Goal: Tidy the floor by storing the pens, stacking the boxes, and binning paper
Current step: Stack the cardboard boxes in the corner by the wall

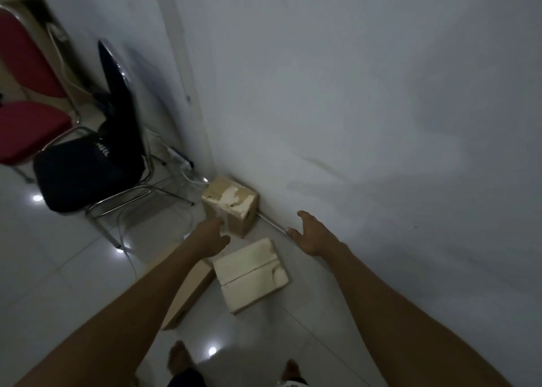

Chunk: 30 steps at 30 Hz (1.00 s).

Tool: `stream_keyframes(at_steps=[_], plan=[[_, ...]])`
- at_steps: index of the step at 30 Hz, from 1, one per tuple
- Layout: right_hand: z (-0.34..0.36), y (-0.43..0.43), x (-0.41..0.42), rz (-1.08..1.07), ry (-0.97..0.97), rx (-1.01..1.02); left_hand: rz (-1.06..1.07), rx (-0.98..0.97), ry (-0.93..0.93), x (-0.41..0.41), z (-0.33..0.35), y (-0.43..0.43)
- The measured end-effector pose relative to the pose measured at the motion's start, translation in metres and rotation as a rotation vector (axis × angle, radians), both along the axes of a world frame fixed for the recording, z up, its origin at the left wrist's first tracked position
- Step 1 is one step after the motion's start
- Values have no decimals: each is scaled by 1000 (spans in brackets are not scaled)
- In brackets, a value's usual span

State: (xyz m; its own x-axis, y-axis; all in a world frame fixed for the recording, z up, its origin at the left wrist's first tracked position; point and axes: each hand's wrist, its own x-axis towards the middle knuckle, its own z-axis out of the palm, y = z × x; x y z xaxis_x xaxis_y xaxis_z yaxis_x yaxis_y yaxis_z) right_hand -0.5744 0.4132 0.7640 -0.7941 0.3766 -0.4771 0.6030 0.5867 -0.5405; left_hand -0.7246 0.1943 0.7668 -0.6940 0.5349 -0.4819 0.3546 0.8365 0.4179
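Three cardboard boxes lie on the white tiled floor near the wall. A tall brown box (234,207) with torn white tape stands against the wall. A flat pale box (252,273) lies in front of it. A third brown box (187,292) lies to the left, partly hidden under my left forearm. My left hand (209,237) reaches toward the tall box's left side, fingers relaxed, holding nothing. My right hand (309,234) is spread open to the right of the tall box, apart from it. No pens or paper show.
A dark chair (91,169) with a metal frame stands left of the boxes, a red chair (26,105) behind it. White cables (190,178) trail on the floor by the corner. The white wall (366,122) runs along the right. My bare feet (179,357) show at the bottom.
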Motion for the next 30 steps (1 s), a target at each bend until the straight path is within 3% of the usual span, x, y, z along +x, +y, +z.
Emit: stream_keyframes(at_steps=[11, 20, 30], plan=[[-34, -90, -82, -154, -23, -65, -5, -77, -52, -121, -17, -95], [-93, -99, -80, -245, -79, -142, -60, -78, -86, -142, -60, -67], [-252, -107, -98, -748, -51, -347, -109, -208, -147, -157, -197, -26]])
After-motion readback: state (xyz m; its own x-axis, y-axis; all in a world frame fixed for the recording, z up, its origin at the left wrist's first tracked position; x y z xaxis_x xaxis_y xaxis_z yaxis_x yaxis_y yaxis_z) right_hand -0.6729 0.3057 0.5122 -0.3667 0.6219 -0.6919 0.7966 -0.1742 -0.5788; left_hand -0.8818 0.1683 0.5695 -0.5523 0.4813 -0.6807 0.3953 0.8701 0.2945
